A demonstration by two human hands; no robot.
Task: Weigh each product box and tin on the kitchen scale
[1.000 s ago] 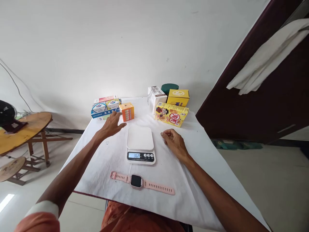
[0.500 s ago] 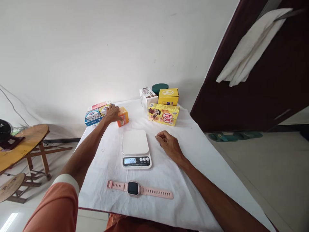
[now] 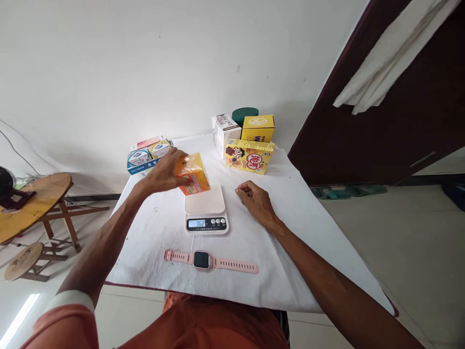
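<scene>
My left hand (image 3: 166, 170) grips an orange box (image 3: 194, 175) in clear wrap, with the fingers over its left side. The box is tilted and covers the back part of the pan of a white kitchen scale (image 3: 205, 202); I cannot tell whether they touch. The scale's display reads 362. To the right of the scale my right hand (image 3: 257, 202) rests on the cloth, its fingers curled closed and nothing visible in them. In front of the scale lies a pink-strapped smartwatch (image 3: 202, 260), stretched out flat.
A yellow snack box (image 3: 249, 156), a white carton (image 3: 225, 132), a yellow carton (image 3: 258, 127) and a green round-topped item (image 3: 245, 115) stand at the back right. Blue-and-white boxes (image 3: 140, 162) sit at the back left. A white cloth (image 3: 145, 247) covers the table.
My left hand has lifted the orange box from the table's back left and carried it right and nearer, over the scale. My right hand stays beside the scale. The view has shifted slightly.
</scene>
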